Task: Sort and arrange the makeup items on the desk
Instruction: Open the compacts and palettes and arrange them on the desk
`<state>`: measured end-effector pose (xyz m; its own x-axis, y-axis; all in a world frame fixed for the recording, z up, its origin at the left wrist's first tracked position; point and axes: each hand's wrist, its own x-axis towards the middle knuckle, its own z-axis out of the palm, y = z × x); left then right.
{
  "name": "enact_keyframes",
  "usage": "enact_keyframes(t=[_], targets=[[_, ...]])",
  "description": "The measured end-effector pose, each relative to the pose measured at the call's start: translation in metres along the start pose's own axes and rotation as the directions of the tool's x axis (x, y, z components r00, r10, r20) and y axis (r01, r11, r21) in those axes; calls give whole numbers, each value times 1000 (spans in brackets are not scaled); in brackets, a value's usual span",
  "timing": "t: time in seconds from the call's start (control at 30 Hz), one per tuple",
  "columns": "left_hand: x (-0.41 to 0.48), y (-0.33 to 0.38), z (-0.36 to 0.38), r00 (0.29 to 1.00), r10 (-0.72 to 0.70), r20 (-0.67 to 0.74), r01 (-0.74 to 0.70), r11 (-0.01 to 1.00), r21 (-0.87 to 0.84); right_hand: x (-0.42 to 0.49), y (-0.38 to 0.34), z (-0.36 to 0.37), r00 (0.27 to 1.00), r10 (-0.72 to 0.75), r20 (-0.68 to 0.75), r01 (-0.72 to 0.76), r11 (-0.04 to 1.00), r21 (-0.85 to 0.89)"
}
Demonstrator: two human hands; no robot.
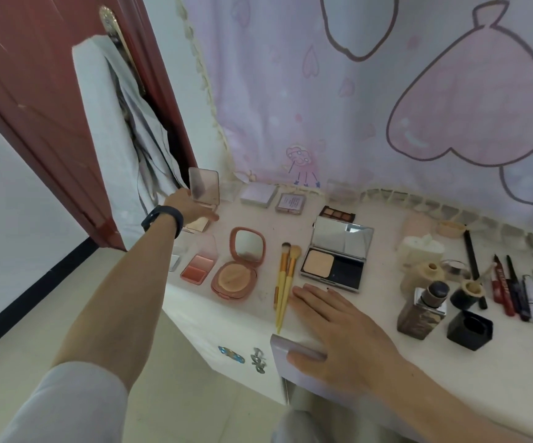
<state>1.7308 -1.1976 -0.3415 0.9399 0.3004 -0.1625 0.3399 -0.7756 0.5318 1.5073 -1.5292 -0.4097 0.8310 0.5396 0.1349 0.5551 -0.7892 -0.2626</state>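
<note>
– Which hand has something?
– The left hand (pixel 191 208). It reaches to the far left corner of the worktop (pixel 383 298) and grips a small pink compact (pixel 203 187), whose lid stands open and upright. Its fingers are mostly hidden behind the compact.
– And the right hand (pixel 345 330)?
– It lies flat near the front edge with its fingers straight and together. The thumb rests on a flat lilac case (pixel 290 348).
– What lies between them?
– Two yellow-handled brushes (pixel 286 282) lie side by side, just beside the right fingertips. Left of them is one round pink compact (pixel 239 266), open with its mirror up, and then one blush (pixel 198 266).
– Behind the brushes?
– One silver powder case (pixel 335 257), open, and two square cases (pixel 258 195) by the curtain (pixel 386 107).
– Further right?
– One brown bottle (pixel 422 311), one black cap (pixel 470 329) and a row of pencils (pixel 514 292), too blurred to count.
</note>
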Motion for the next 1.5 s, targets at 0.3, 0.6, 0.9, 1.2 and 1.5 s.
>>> enact_keyframes(t=[0.3,0.6,0.9,1.2,1.5], targets=[[-12,-1,12,999,-19,-47,21,999,38,0,2,1,999,-11,40,12,1000,-7],[-14,-1,5,1000,-12,4,12,992,125,0,2,1,999,-13,47,13,1000,-1],[-20,-3,6,1000,-4,-21,7,990,142,1,3,3,999,-5,40,5,1000,6],[-38,37,-22,953,159,-256,-134,985,110,-1,1,2,1000,1,30,-2,1000,31],[-63,119,29,890,445,-100,-433,893,120,0,1,2,999,-28,18,26,997,75]])
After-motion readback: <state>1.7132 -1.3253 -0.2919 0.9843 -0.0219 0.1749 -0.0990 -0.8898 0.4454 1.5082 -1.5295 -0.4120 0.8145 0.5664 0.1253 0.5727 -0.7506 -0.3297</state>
